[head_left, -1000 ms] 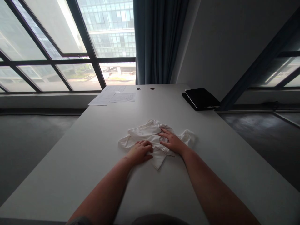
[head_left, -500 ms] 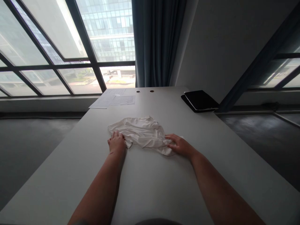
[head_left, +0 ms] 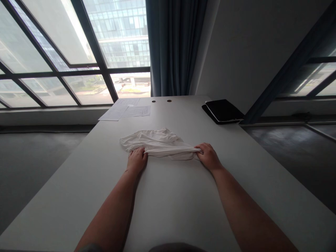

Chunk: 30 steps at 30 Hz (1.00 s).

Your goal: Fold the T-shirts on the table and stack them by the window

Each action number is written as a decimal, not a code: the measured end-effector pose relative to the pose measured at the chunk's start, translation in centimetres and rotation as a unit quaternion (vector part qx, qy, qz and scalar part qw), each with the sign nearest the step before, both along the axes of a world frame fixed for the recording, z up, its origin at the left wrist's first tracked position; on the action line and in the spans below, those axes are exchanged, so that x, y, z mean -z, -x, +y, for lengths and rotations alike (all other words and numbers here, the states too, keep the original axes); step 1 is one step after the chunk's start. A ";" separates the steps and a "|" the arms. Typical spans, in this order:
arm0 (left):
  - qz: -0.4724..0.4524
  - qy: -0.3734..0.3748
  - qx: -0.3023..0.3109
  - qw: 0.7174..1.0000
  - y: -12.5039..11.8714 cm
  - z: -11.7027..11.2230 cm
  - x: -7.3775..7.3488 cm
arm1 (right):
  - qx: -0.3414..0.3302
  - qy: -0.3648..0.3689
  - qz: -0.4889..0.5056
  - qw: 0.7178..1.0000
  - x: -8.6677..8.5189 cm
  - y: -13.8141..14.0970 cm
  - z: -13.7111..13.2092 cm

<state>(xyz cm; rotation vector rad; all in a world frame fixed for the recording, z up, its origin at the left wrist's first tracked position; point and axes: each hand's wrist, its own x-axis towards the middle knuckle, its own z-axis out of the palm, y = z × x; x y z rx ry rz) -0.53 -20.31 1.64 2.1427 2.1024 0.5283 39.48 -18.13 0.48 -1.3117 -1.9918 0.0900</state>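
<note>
A crumpled white garment [head_left: 160, 140], perhaps a shirt, lies on the white table [head_left: 173, 203] in front of me. My left hand [head_left: 138, 159] is closed on its near edge at the left. At the right end, my right hand [head_left: 208, 155] pinches the cloth between thumb and fingers. The near edge is stretched fairly straight between both hands, while the far part stays bunched in folds. Its exact kind cannot be made out in this heap.
Sheets of paper [head_left: 123, 110] lie at the table's far left. A black laptop or folder [head_left: 224, 111] rests at the far right corner. Two round holes pierce the far edge. Behind stand a blue curtain [head_left: 174, 49] and large windows [head_left: 123, 38].
Both hands have closed on the cloth. My right hand has moved slightly right and away from me, pulling the near edge taut. My left hand has shifted a little right and away.
</note>
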 end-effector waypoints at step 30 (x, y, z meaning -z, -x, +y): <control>-0.020 -0.054 0.098 0.994 0.0 -0.4 -0.8 | 0.134 0.111 0.531 0.829 2.0 -1.1 1.9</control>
